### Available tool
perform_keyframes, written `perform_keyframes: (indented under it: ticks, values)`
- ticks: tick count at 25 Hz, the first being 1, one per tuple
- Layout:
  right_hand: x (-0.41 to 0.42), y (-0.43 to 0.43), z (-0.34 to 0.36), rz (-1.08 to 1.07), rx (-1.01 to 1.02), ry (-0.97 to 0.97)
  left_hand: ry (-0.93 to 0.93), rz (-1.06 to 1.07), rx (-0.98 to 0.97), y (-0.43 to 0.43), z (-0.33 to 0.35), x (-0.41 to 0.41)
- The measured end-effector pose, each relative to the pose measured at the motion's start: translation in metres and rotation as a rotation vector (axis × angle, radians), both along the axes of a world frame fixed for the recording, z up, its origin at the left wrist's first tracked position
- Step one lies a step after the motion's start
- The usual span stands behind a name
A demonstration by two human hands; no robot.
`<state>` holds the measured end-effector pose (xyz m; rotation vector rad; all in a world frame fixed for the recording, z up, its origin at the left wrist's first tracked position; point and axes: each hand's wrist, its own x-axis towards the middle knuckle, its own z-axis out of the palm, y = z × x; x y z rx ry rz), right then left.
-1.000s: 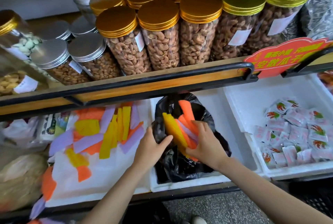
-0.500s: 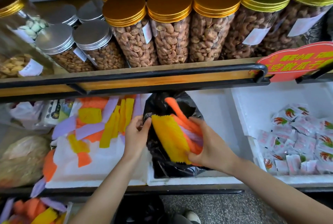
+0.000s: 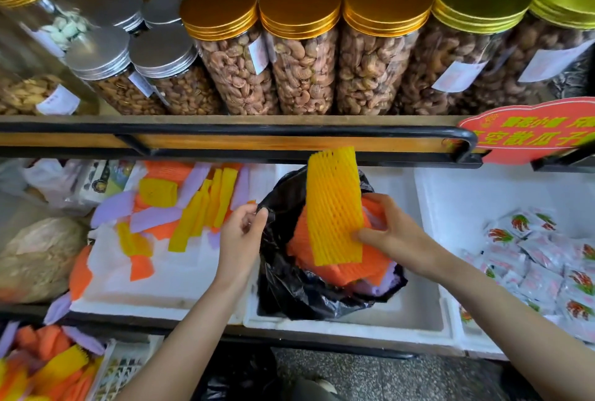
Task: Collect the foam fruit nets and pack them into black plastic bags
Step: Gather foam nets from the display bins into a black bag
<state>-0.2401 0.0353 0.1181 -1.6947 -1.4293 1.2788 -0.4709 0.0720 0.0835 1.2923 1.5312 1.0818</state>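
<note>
Below the shelf [image 3: 225, 142] of jars [image 3: 302, 55], our left hand [image 3: 240, 233] pinched the rim of the bag [image 3: 289, 284] between thumb and curled fingers, and the bag's mouth gaped. Our right hand [image 3: 396, 236] gripped a bundle of nets at its lower end. A yellow net [image 3: 335, 207] stood on top, tilted slightly and rising above the bag's rim, with orange nets [image 3: 347, 268] behind it and partly down inside the bag. The bag sat in a white foam box [image 3: 354, 325]. Just left of it, loose nets [image 3: 180, 207] in yellow, orange and purple lay scattered over a white sheet. To the right, well apart from the bag, packets [image 3: 547, 259] filled another box.
</note>
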Motion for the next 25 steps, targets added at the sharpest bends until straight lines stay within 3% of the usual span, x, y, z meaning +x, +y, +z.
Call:
perform_keyframes:
  ticks: [2, 5, 7, 9, 13, 15, 17, 20, 25]
  values:
    - [-0.002, -0.004, 0.016, 0.061, -0.050, 0.244, -0.034, 0.017, 0.005, 0.000, -0.001, 0.004]
    - [-0.004, 0.004, 0.010, 0.154, -0.139, 0.238, -0.055, 0.023, 0.010, -0.003, 0.001, 0.005]
    - [-0.002, 0.016, -0.014, 0.163, -0.242, 0.083, -0.029, 0.032, 0.011, -0.006, -0.001, 0.005]
    - [0.002, 0.033, -0.040, 0.032, -0.234, -0.142, -0.021, 0.047, 0.017, -0.008, -0.002, 0.005]
    - [-0.011, 0.047, -0.062, -0.234, 0.069, -0.521, -0.018, 0.072, 0.020, -0.013, -0.004, 0.007]
    - [-0.031, 0.046, -0.071, -0.142, 0.160, -0.674, -0.026, 0.102, 0.035, -0.014, -0.004, 0.008]
    - [-0.051, 0.045, -0.087, 0.081, 0.172, -0.787, -0.005, 0.121, 0.040, -0.013, -0.004, 0.006]
    - [-0.064, 0.047, -0.111, 0.288, 0.050, -0.710, 0.060, 0.116, 0.023, -0.013, -0.006, -0.002]
    - [-0.068, 0.049, -0.108, 0.195, 0.217, -0.557, 0.072, 0.065, 0.015, -0.011, -0.016, -0.018]
